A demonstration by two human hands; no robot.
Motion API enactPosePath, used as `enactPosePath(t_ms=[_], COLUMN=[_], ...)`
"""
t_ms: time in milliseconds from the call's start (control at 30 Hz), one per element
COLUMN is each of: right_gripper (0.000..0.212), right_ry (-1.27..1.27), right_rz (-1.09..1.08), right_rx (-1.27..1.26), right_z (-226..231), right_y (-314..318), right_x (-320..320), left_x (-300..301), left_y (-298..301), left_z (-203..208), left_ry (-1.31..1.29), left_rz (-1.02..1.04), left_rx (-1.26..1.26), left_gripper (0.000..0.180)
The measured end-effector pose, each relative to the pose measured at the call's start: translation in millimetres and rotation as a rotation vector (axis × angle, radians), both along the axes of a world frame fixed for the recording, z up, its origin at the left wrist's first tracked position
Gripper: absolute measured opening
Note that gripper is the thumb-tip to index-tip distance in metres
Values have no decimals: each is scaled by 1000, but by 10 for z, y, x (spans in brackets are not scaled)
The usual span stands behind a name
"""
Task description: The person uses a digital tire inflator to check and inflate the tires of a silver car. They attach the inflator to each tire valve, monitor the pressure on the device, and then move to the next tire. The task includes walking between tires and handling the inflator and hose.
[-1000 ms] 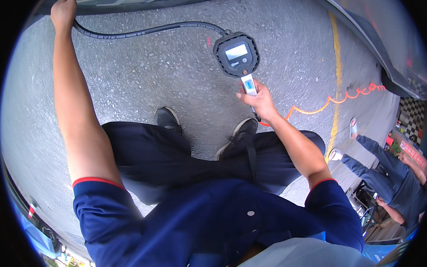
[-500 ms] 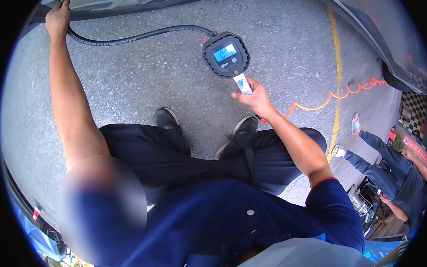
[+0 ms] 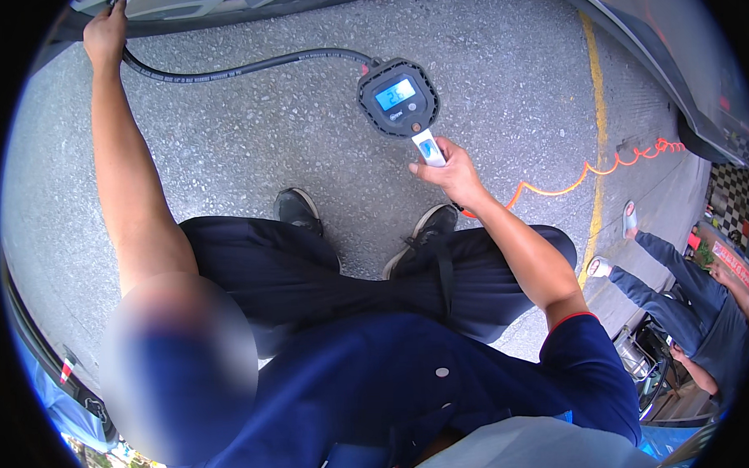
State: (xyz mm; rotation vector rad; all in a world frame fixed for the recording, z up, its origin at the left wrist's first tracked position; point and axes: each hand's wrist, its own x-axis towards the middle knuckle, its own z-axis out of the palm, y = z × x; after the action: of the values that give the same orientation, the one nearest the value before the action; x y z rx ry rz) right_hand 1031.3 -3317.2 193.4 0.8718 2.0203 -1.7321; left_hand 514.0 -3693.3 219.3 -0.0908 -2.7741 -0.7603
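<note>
My right hand (image 3: 452, 172) is closed round the pale handle of a tire inflator gauge (image 3: 398, 99), a dark eight-sided body with a lit blue display facing up. A black rubber hose (image 3: 245, 67) leaves the gauge's far side and curves left across the ground to my left hand (image 3: 105, 37). That hand, arm stretched far forward, has its fingers closed on the hose end at the car wheel (image 3: 185, 8) on the far left. The fitting at the hose tip is mostly hidden by my fingers.
An orange coiled air hose (image 3: 554, 191) runs from beside my right forearm to the right, across a yellow floor line (image 3: 595, 135). Another vehicle's bodywork (image 3: 673, 50) stands at the far right. A seated person (image 3: 682, 297) is at the right edge. My shoes (image 3: 298, 210) rest on the grey ground.
The reading on the gauge's display has changed. Both hands keep their grips, and the whole view has shifted slightly.
</note>
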Motion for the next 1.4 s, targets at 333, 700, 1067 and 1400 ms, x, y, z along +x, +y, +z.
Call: enactPosePath(t_ms=[333, 700, 1067, 1400], right_gripper=[54, 64, 46, 34], right_ry=[-41, -92, 2, -6], right_rz=[79, 613, 536, 673], right_rx=[82, 665, 768, 847], right_z=[-24, 126, 16, -259], right_y=[36, -39, 28, -66], right_x=[14, -81, -57, -142], left_x=[44, 269, 119, 43], left_y=[104, 304, 172, 178], left_z=[26, 233, 63, 17], left_ry=[65, 20, 122, 104], left_rz=[-23, 37, -34, -9], left_rx=[-60, 5, -26, -50], left_gripper=[44, 40, 46, 45])
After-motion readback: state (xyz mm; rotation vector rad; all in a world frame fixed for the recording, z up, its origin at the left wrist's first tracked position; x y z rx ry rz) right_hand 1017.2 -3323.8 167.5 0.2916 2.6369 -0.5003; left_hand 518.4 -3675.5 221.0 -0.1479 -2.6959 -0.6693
